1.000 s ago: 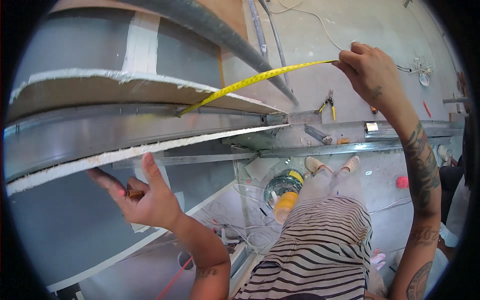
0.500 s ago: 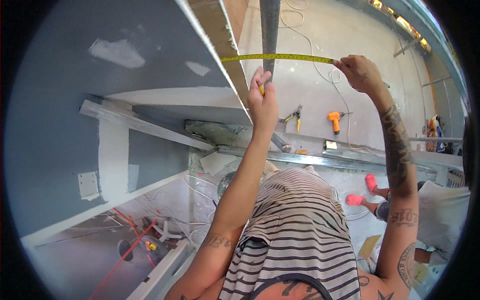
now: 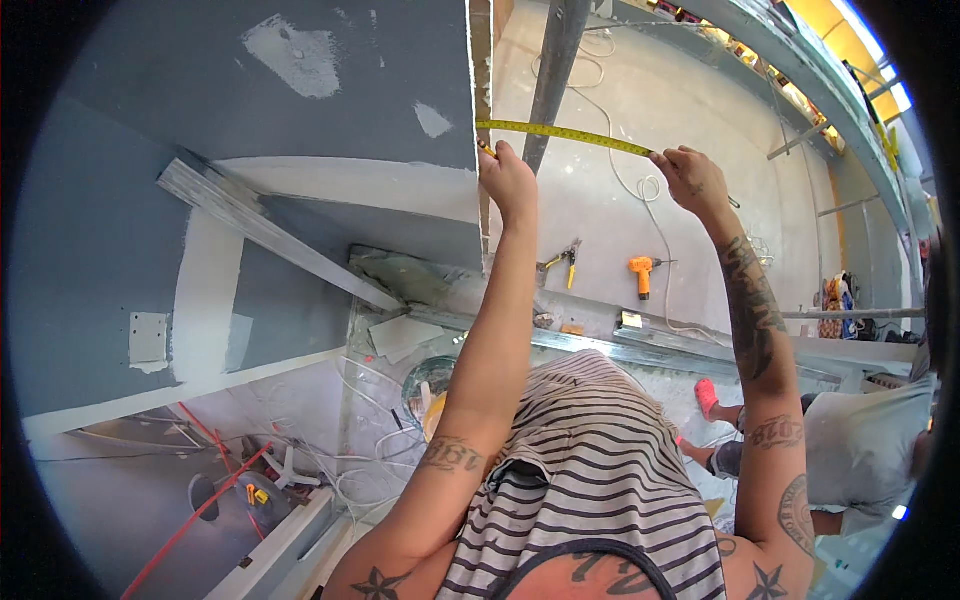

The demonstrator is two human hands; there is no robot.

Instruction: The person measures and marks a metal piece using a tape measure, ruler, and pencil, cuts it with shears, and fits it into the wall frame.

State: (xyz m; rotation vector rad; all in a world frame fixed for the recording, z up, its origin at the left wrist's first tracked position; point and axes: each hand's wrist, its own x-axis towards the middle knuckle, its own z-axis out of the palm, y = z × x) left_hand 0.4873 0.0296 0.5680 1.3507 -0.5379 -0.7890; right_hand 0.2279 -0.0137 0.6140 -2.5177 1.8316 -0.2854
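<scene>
A yellow measuring tape (image 3: 580, 135) stretches from the cut edge of the grey board (image 3: 390, 60) across to my right hand (image 3: 694, 180), bowing slightly and crossing a metal pole (image 3: 556, 75). That hand is closed on the tape's right end; the tape's case is not plainly visible. Just below the tape's left end, my left hand (image 3: 510, 182) is closed around a thin yellow pencil (image 3: 488, 150), its tip close to the board's edge. Most of the pencil is hidden by my fingers.
On the floor beyond lie an orange cordless drill (image 3: 641, 276), yellow-handled pliers (image 3: 570, 265) and a white cable (image 3: 650, 215). Metal channels (image 3: 690, 345) run across in front of me. At right stands another person in a pink shoe (image 3: 706, 398). Scaffolding (image 3: 850, 110) rises at far right.
My left hand has moved from beside the pole to the board's edge with the pencil. My right hand and the tape have shifted slightly left and down, and the view has turned.
</scene>
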